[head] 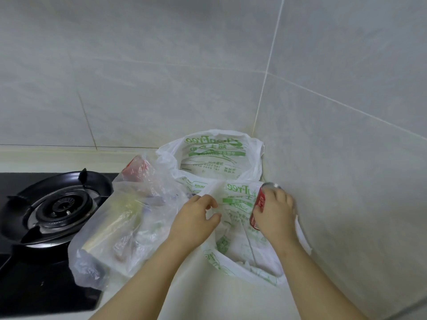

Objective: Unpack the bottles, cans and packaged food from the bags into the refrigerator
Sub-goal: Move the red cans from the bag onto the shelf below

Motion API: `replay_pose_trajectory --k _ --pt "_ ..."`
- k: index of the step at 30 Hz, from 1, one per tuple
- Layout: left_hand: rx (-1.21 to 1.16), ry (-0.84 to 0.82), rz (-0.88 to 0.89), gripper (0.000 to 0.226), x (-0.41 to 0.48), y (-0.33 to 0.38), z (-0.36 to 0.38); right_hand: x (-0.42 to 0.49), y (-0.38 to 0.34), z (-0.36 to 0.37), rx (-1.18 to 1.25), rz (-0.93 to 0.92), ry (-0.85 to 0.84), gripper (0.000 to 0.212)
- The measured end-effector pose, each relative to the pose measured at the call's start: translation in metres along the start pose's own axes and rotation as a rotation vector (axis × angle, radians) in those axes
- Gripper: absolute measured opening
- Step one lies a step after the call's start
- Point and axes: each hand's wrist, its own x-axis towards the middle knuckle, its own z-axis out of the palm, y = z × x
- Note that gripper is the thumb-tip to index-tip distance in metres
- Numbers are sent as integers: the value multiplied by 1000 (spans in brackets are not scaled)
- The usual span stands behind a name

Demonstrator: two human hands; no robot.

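My L hand (196, 219) pinches bag (233, 229) at rim, holding mouth open (for access); R hand (275, 214) grips red can (258, 204) for lift-out.

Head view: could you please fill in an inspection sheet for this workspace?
Surface: pale countertop under the bags.
Job's things: red can held above the near printed bag; far printed bag stands open in the corner; clear bag beside the stove holds a red item and other goods, unclear.
Clutter: nothing seen.
Hands: left hand pinches the near printed bag's edge; right hand grips the red can.
Cables: nothing seen.
Surroundings: gas stove at left; tiled wall behind and at right; no refrigerator in view.
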Motion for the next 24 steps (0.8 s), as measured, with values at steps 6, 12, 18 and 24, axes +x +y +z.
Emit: replay_pose_trajectory --k 6,12,18,24 --pt "-14 44 -17 21 6 -5 -4 -1 1 4 27 49 164 27" --pt "-30 26 -14 20 5 -3 2 6 6 -3 -2 31 -17 34" --pt "-41 37 -53 18 3 -6 0 9 4 0 -20 10 -18 41" --pt "-31 44 -60 19 0 -4 -2 12 7 6 176 64 -76 47"
